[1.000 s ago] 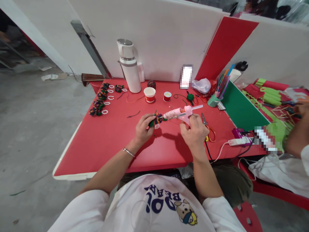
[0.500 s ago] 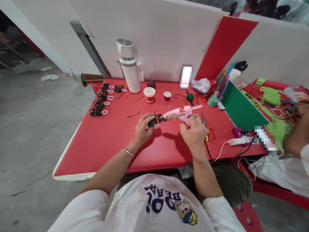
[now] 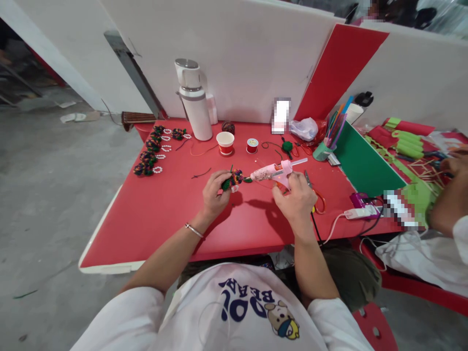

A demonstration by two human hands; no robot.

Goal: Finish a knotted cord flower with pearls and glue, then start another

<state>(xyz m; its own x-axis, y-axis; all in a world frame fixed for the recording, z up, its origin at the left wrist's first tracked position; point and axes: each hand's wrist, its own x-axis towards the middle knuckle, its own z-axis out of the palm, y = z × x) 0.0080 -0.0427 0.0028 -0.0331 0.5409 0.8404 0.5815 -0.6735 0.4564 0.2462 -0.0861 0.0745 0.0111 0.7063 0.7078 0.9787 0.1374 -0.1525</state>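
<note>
Between the fingers of my left hand [image 3: 216,191] is a small multicoloured yarn ornament [image 3: 237,177] with green parts and a few white beads below it. My right hand [image 3: 297,197] is wrapped round the handle of a pink glue gun [image 3: 270,172], with a clear glue stick poking out of its back end. The gun's nozzle points left at the ornament, a small gap apart from its yarn body. A dark green piece shows at the nozzle tip; whether it is attached to the ornament I cannot tell.
Several similar beaded yarn ornaments [image 3: 148,158] lie at the table's left. Behind my hands stand a paper cup [image 3: 225,143], a thread spool [image 3: 252,146] and a white flask [image 3: 197,114]. Scissors [image 3: 320,201] and a power strip [image 3: 360,213] lie right, near another person's arm [image 3: 448,204].
The glue gun has drawn slightly to the right, so its nozzle is now apart from the ornament's yarn body. My left hand has shifted a little to the left.
</note>
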